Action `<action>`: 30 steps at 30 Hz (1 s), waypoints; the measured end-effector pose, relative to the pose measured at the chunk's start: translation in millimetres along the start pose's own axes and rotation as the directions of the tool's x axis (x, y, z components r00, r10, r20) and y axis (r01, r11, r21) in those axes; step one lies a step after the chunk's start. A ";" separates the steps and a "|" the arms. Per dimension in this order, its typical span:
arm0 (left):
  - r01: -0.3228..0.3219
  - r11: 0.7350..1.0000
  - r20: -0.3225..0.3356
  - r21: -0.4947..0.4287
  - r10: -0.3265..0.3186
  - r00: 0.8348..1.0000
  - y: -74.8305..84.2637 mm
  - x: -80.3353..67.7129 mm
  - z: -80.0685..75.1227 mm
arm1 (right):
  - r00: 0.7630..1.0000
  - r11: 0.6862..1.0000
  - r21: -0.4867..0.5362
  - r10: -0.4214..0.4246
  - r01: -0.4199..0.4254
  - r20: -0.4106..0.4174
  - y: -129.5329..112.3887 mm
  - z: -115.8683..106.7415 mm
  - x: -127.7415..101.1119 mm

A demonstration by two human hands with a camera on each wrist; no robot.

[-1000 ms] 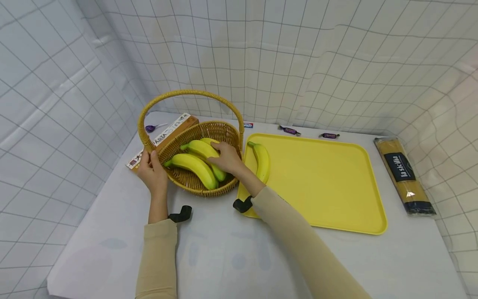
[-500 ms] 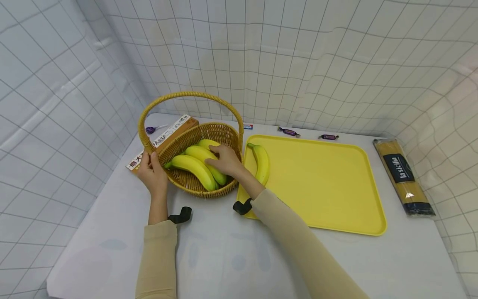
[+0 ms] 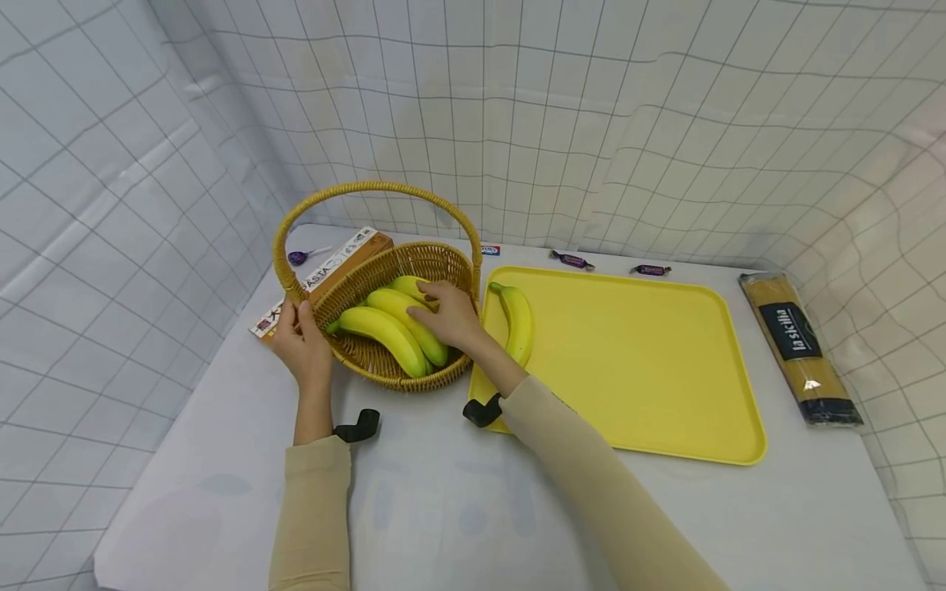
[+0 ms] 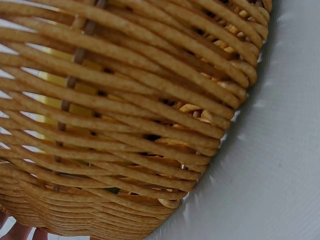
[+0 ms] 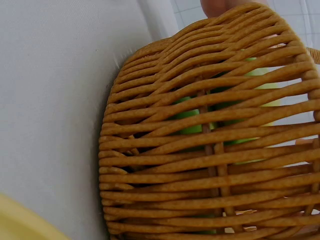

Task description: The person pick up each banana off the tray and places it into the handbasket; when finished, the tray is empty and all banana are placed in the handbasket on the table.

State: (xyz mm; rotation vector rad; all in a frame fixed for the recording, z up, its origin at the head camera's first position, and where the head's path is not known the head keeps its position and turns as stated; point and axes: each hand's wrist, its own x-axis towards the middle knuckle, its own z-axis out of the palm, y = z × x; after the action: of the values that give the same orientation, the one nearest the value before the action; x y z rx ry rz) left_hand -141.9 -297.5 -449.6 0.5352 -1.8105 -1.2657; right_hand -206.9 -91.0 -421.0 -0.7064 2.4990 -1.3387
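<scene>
A woven wicker basket (image 3: 369, 365) with a tall arched handle (image 3: 380, 187) stands left of the middle in the head view. My left hand (image 3: 303, 345) grips its left rim at the foot of the handle, thumb inside. In the basket lie a front banana (image 3: 384, 332), a middle banana (image 3: 417, 324) and a back banana (image 3: 405, 285), partly hidden. My right hand (image 3: 452, 313) is inside over the right end, thumb and fingers a little apart, fingertips at the middle and back bananas. Both wrist views show mostly the basket's woven side (image 4: 125, 115).
A yellow tray (image 3: 628, 361) stands right of the basket with another banana (image 3: 520, 320) on its left side. Behind lie a pasta box (image 3: 325, 275), a lollipop (image 3: 298, 257) and two wrapped candies (image 3: 572, 260). A spaghetti packet (image 3: 798, 349) lies at the right.
The middle banana has settled slightly rightward and lower in the basket. My right hand's fingers have loosened and lifted a little from it. The left hand keeps its hold on the rim.
</scene>
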 end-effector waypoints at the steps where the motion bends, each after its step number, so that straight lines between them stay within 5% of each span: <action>1: 0.002 1.000 0.001 0.000 -0.002 1.000 0.2 0.0 -0.1 | 1.000 1.000 0.013 -0.014 0.014 -0.015 0.2 -0.3 -1.1; 18: -0.009 1.000 -0.012 0.017 0.009 1.000 0.0 -0.2 0.3 | 0.992 0.984 0.144 -0.095 0.106 -0.087 -9.1 -27.8 -44.5; 30: 0.019 1.000 0.011 0.023 -0.020 1.000 -0.8 0.4 0.1 | 0.979 0.971 0.204 -0.084 0.123 -0.188 9.0 -65.0 -81.8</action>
State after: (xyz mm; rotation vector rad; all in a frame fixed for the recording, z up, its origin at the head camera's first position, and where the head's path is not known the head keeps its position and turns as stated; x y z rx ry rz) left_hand -142.3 -298.0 -450.2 0.5610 -1.8352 -1.2646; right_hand -165.7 1.7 -394.6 -0.7054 2.4247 -1.7503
